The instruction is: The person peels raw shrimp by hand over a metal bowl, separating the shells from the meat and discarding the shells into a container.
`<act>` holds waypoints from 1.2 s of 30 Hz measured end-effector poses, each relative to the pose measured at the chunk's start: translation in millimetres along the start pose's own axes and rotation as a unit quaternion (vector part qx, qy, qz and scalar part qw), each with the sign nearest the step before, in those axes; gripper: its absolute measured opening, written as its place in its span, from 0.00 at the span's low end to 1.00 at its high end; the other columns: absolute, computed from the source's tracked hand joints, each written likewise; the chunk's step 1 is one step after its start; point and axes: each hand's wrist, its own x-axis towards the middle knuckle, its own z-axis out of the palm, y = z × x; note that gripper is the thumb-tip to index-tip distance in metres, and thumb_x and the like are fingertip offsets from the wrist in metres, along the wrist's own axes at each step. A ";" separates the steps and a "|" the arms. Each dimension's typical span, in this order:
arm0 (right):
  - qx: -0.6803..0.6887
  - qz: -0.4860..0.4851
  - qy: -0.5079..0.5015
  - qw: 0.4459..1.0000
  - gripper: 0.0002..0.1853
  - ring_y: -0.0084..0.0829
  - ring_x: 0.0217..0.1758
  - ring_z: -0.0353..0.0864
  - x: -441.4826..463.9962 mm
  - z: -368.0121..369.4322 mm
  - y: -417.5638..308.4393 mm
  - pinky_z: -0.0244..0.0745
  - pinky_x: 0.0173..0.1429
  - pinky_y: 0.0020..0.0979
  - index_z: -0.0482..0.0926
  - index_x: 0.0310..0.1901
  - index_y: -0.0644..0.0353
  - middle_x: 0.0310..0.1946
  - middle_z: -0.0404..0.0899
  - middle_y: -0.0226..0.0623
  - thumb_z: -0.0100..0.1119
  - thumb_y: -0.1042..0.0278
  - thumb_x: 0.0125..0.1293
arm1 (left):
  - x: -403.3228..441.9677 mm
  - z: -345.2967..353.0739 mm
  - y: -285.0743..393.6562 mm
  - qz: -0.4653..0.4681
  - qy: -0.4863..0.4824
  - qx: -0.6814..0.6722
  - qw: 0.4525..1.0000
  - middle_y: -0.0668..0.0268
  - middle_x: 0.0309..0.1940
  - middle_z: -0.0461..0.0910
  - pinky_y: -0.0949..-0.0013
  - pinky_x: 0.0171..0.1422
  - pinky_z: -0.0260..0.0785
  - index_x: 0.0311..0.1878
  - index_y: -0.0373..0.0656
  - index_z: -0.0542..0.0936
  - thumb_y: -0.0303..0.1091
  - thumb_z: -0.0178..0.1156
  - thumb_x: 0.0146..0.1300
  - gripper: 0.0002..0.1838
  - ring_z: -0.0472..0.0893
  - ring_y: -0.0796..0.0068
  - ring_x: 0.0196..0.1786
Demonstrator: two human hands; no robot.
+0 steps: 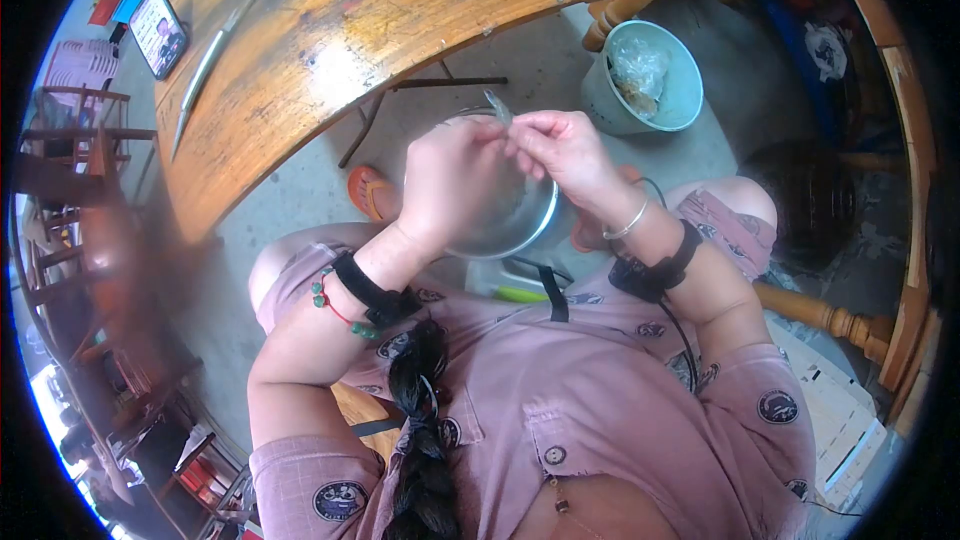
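together, left hand (447, 172) and right hand (565, 152) pinch a greyish sliver (497, 106).

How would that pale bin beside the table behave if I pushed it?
The bin would probably slide or tip fairly easily, since its wall looks thin and mostly crumpled clear plastic shows inside. Its round rim suggests it could roll once on its side. The plastic looks filmy, so it would likely shift or spill out.
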 end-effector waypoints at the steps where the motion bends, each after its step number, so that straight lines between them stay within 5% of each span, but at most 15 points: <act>1: -0.011 -0.015 -0.001 1.000 0.07 0.14 0.24 0.74 0.0 -0.6 0.6 0.68 0.25 0.17 0.83 0.38 0.65 0.28 0.81 0.28 0.56 0.72 0.68 | 0.3 -0.7 2.5 -0.060 -0.012 -0.053 0.997 0.59 0.39 0.85 0.71 0.48 0.78 0.43 0.34 0.81 0.22 0.64 0.58 0.09 0.85 0.71 0.41; 3: -0.021 -0.030 -0.001 0.999 0.08 0.14 0.24 0.73 1.0 -1.1 4.4 0.68 0.25 0.18 0.83 0.38 0.65 0.27 0.81 0.28 0.56 0.71 0.68 | -0.1 1.0 0.0 -0.119 -0.024 -0.105 0.987 0.60 0.39 0.85 0.73 0.48 0.77 0.44 0.33 0.81 0.22 0.64 0.60 0.09 0.84 0.74 0.41; 5: -0.168 -0.181 0.051 0.968 0.06 0.20 0.21 0.74 3.2 -1.2 11.0 0.69 0.25 0.23 0.83 0.38 0.64 0.24 0.80 0.32 0.59 0.73 0.64 | -1.3 6.8 -11.0 -0.189 -0.041 -0.207 0.959 0.62 0.38 0.84 0.75 0.48 0.76 0.46 0.32 0.81 0.24 0.63 0.63 0.09 0.83 0.79 0.40; 6: -0.168 -0.181 0.051 0.968 0.06 0.20 0.21 0.74 2.9 -1.0 6.4 0.69 0.25 0.23 0.83 0.38 0.64 0.24 0.80 0.32 0.59 0.73 0.64 | 0.5 3.9 -6.6 -0.188 -0.041 -0.207 0.959 0.62 0.38 0.84 0.75 0.48 0.76 0.46 0.32 0.81 0.24 0.63 0.63 0.09 0.83 0.79 0.40; 8: -0.376 -0.317 0.068 0.868 0.04 0.30 0.21 0.75 0.8 -3.0 -7.4 0.72 0.26 0.31 0.81 0.34 0.63 0.22 0.76 0.36 0.61 0.73 0.57 | 3.9 -2.5 3.3 -0.244 -0.061 -0.203 0.946 0.64 0.37 0.84 0.76 0.47 0.76 0.46 0.33 0.81 0.27 0.63 0.64 0.10 0.82 0.79 0.38; 14: -0.548 -0.428 0.029 0.718 0.07 0.36 0.31 0.78 -4.2 -3.7 -17.9 0.77 0.34 0.35 0.75 0.30 0.59 0.26 0.71 0.36 0.63 0.68 0.53 | 1.4 -1.2 -10.3 -0.357 -0.086 -0.384 0.847 0.63 0.37 0.83 0.75 0.43 0.76 0.45 0.34 0.80 0.34 0.61 0.67 0.12 0.82 0.77 0.39; 17: -0.566 -0.432 0.018 0.702 0.10 0.37 0.32 0.80 -8.2 0.3 -16.4 0.79 0.34 0.34 0.79 0.37 0.62 0.30 0.76 0.37 0.63 0.72 0.52 | 3.0 -3.4 -15.3 -0.394 -0.097 -0.413 0.815 0.62 0.36 0.83 0.74 0.43 0.77 0.42 0.34 0.80 0.33 0.60 0.68 0.10 0.82 0.75 0.39; 36: -0.551 -0.431 0.026 0.714 0.09 0.36 0.33 0.80 -9.1 4.2 -9.3 0.78 0.35 0.33 0.78 0.38 0.61 0.29 0.74 0.35 0.62 0.67 0.57 | 2.3 -0.9 -21.4 -0.432 -0.065 -0.507 0.743 0.62 0.36 0.80 0.72 0.51 0.78 0.37 0.36 0.77 0.27 0.58 0.67 0.05 0.81 0.74 0.40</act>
